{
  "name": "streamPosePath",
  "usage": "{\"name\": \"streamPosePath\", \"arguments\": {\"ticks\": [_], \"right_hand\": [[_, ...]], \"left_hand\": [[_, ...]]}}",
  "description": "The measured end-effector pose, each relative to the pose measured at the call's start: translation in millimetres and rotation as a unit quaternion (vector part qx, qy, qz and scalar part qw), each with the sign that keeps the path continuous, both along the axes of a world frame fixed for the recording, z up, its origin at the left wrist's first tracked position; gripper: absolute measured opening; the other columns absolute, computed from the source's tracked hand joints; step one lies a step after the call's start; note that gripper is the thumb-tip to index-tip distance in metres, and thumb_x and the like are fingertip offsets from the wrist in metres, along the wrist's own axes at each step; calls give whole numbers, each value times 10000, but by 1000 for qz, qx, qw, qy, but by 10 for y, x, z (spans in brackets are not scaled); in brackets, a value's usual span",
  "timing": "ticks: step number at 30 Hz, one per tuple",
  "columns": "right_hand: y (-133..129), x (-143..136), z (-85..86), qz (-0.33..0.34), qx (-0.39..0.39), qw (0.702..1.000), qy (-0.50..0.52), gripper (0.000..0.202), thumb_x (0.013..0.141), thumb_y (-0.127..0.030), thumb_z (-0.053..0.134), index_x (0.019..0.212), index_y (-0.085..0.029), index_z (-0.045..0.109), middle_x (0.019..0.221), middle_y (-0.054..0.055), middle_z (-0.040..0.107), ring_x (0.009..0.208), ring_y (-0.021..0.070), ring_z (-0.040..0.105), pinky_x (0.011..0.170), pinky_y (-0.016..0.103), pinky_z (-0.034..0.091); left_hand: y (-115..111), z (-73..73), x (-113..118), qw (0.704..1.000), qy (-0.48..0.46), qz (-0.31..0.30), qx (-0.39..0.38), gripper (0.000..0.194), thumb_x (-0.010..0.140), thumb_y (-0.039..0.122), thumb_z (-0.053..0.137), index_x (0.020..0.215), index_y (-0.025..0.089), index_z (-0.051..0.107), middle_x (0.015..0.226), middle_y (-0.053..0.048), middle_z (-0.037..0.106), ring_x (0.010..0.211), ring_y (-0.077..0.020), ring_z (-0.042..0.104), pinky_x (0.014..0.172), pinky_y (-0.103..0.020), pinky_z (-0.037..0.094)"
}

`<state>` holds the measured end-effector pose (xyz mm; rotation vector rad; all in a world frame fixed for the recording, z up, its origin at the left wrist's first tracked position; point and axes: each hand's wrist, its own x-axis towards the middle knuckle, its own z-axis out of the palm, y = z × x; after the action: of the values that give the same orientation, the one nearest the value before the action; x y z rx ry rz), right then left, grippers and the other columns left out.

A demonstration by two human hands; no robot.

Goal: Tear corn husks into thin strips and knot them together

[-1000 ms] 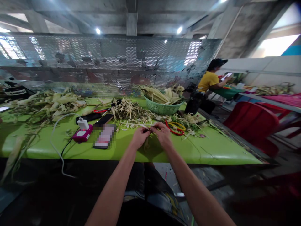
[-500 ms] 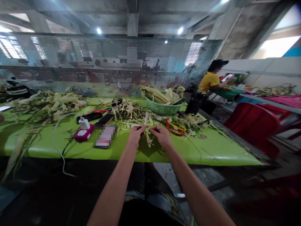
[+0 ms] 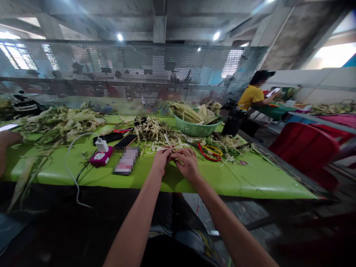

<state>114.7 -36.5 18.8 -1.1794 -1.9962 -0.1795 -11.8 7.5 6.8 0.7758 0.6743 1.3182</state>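
Observation:
Pale corn husk strips [image 3: 167, 140] stick up from between my hands, just above the green table's front half. My left hand [image 3: 160, 161] is closed, pinching the strips between thumb and fingers. Right against it, my right hand [image 3: 187, 164] has its fingers curled in and its fingertips at the same strips; they partly hide the lower ends. Behind my hands lies a heap of knotted pale husk pieces [image 3: 152, 128]. A green plastic basket [image 3: 194, 128] of long dried husks stands behind that, to the right.
Red-and-yellow-handled scissors [image 3: 210, 152] lie right of my hands. To the left are a phone [image 3: 126, 161], a dark phone [image 3: 125, 141] and a purple power adapter [image 3: 100, 157] with cable. Another person's hand [image 3: 11, 138] rests at the left edge. A husk pile [image 3: 69, 118] lies behind.
My right hand has moved left, closing the gap to my left hand. The husk end that hung below my hands no longer shows. Another person's hand has come in at the left edge.

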Motion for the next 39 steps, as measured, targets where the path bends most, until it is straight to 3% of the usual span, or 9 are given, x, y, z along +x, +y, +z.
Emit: {"name": "streamPosePath", "arguments": {"ticks": [3,6,12,18,23,27,32,39], "right_hand": [[-10,-46,-16,2,-10,998,-62,407,751,-64,570,1034,-326,702,998,33,654,1000,248,503,861,386,342],[-11,-51,-14,14,-14,998,-66,293,783,-101,582,957,-297,713,983,35,674,987,248,515,856,390,343],[42,11,-13,29,-11,997,76,96,857,-284,602,865,-267,696,877,27,717,844,229,586,804,370,401],[110,93,4,-27,41,983,180,60,812,-293,651,795,-235,658,888,37,703,901,235,598,870,396,385],[157,141,-45,-57,-6,965,254,150,808,-354,625,771,-209,622,788,41,648,794,217,563,770,356,416],[184,143,-80,-37,-55,947,313,162,789,-366,623,786,-204,612,760,31,627,747,197,551,717,324,423],[205,124,-103,-1,-86,928,361,200,753,-394,643,763,-197,608,725,15,619,684,175,547,669,303,431],[124,110,-42,12,-120,908,402,223,761,-394,643,832,-185,606,725,14,615,659,159,553,632,285,435]], "left_hand": [[20,-26,3,1000,10,1,-5,332,569,312,784,836,134,698,738,-26,687,638,-105,599,605,-212,447],[39,-55,5,1000,15,4,4,342,560,317,783,831,128,696,713,-21,678,638,-111,593,611,-221,441],[21,-31,21,1000,25,-5,16,307,531,288,810,752,119,679,667,-27,668,635,-128,598,657,-263,468],[-75,74,72,996,50,-53,44,272,533,268,823,727,134,686,716,-37,689,693,-143,625,750,-303,500],[-99,85,71,996,45,-72,30,229,569,231,782,758,136,693,735,-27,689,694,-122,609,784,-286,485],[-79,52,61,992,70,-88,61,243,609,279,769,791,133,700,749,-35,688,684,-118,592,744,-260,464],[-24,-21,68,981,133,-57,126,242,599,271,774,783,133,698,699,-16,670,668,-118,576,689,-239,446],[-14,-5,59,990,129,-2,56,185,633,257,732,745,126,663,668,-11,636,597,-108,557,649,-253,470]]}}
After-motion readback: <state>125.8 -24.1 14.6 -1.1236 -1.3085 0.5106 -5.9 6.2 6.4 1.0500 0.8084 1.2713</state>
